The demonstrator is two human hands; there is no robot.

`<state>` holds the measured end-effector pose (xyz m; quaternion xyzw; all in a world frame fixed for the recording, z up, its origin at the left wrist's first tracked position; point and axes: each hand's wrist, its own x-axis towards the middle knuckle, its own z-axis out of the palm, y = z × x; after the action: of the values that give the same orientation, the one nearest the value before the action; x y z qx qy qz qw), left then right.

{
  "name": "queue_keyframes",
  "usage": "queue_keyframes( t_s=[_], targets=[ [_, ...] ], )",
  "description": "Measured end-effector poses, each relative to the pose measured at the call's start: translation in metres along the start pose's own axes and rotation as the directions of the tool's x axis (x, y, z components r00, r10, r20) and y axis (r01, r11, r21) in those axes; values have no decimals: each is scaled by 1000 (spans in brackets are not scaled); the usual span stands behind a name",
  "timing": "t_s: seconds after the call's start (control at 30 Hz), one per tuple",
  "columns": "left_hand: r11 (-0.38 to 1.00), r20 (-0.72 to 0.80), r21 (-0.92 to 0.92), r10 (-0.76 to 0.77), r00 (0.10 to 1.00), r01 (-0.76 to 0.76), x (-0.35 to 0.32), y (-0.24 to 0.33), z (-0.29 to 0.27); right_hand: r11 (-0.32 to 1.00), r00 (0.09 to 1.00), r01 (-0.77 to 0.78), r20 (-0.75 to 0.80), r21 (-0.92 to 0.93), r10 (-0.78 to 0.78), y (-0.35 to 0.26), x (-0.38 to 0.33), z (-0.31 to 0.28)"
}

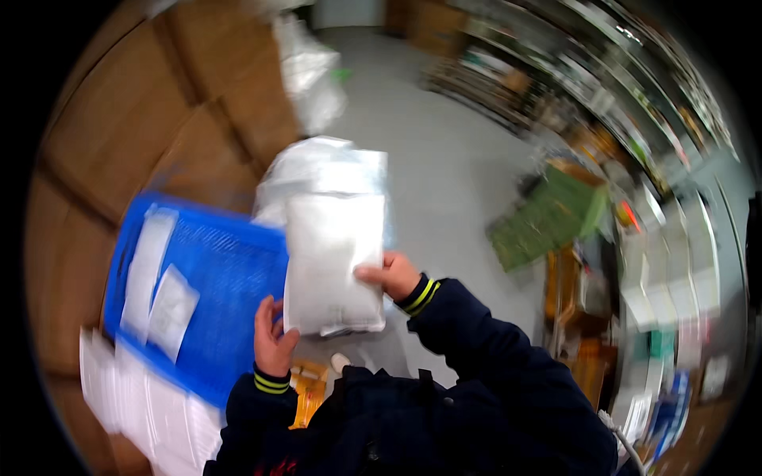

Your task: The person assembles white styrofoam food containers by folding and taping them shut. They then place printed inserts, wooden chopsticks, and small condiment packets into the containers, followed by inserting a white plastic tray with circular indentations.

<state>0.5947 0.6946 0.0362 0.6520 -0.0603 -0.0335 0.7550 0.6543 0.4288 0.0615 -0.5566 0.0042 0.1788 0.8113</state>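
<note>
View: head
Right hand [397,277]: fingers grasp the right edge of a white mailer pouch [329,258], thumb on top
Left hand [274,343]: fingers parted and released, just beside the pouch's lower left corner; contact unclear
White mailer pouch: held above the grey floor [444,182], right of the blue crate [226,274]
Blue crate: two white packets [172,311] inside

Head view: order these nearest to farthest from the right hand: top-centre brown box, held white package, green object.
1. White package: held in the right hand.
2. Green object: off to the right.
3. Brown box: across the floor, at the top.
</note>
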Motion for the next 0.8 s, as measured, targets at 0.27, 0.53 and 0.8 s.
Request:
queue_keyframes(
  t_s=[0.27, 0.53, 0.8],
  targets=[
    [894, 898, 129, -289, 331, 430, -67, -80, 297, 863, 800, 275, -599, 424, 39, 85, -354, -139],
    [726, 899, 425, -407, -160, 541, -182, -77, 507, 695, 259, 706, -963, 135, -76, 122, -544, -145],
    [691, 738, 672, -593, -323, 267, -233, -127, 675, 885, -467, 196, -834, -422, -294, 139, -757, -267]
  ],
)
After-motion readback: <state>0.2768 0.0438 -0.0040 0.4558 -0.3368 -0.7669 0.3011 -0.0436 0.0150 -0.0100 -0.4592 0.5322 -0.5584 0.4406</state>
